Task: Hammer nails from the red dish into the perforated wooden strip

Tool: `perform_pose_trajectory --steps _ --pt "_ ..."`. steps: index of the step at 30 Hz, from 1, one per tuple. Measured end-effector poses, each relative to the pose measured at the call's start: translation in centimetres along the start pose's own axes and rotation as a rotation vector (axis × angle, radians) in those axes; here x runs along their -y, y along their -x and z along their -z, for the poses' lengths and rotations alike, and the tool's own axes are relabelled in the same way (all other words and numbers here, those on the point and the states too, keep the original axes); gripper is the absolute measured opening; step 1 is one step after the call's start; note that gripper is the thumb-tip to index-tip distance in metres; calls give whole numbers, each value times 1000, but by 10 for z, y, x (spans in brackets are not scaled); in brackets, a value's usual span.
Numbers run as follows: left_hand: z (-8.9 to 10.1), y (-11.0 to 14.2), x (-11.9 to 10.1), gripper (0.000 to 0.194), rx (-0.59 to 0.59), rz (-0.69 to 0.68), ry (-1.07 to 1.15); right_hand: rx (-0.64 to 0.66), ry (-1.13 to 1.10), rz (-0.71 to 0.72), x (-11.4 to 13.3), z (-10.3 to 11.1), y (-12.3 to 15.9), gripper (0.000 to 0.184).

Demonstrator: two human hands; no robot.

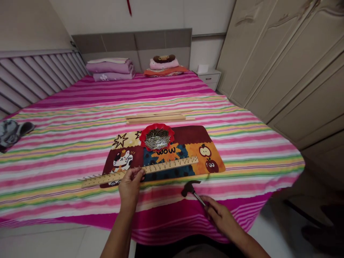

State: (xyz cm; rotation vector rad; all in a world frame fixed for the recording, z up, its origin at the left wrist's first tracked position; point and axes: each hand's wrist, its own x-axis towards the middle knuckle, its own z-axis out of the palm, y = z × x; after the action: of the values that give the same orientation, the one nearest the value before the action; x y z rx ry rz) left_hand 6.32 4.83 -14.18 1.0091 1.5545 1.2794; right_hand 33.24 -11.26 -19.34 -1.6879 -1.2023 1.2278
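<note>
A long wooden strip (166, 165) studded with a row of nails lies across a colourful cartoon mat (193, 143) on the striped bed. My left hand (130, 186) pinches the strip near its middle-left, fingers closed on its near edge. My right hand (219, 213) is wrapped round the handle of a small hammer (190, 188), whose dark head rests on the bedspread just in front of the mat. A red scalloped bowl (157, 137) full of loose nails sits on the mat behind the strip.
More plain wooden strips (156, 118) lie further back on the striped bedspread (67, 143). Folded bedding (111, 68) and pillows (164, 66) sit at the headboard. Wardrobe doors (282, 64) stand along the right, a nightstand (209, 77) beyond. A grey cloth (12, 130) lies at the left edge.
</note>
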Motion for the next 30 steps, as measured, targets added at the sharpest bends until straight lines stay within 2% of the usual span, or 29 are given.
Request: perform_pose_trajectory --steps 6,11,14,18,23,26,30 --pt "0 0 4 31 -20 -47 -218 -6 18 24 -6 -1 -2 48" --pt "0 3 2 22 -18 -196 -348 -29 113 138 2 0 3 46" --pt "1 2 6 20 -5 -311 -403 -3 152 231 25 -2 10 40" --pt "2 1 11 18 -1 -356 -428 54 163 319 74 -12 13 36" --pt "4 0 17 16 -4 -426 -423 50 220 531 133 -32 -10 37" --pt "6 0 21 14 -5 -476 -441 65 326 611 152 -46 -27 39" --pt "7 0 25 13 -11 -510 -449 64 449 636 162 -62 -41 41"
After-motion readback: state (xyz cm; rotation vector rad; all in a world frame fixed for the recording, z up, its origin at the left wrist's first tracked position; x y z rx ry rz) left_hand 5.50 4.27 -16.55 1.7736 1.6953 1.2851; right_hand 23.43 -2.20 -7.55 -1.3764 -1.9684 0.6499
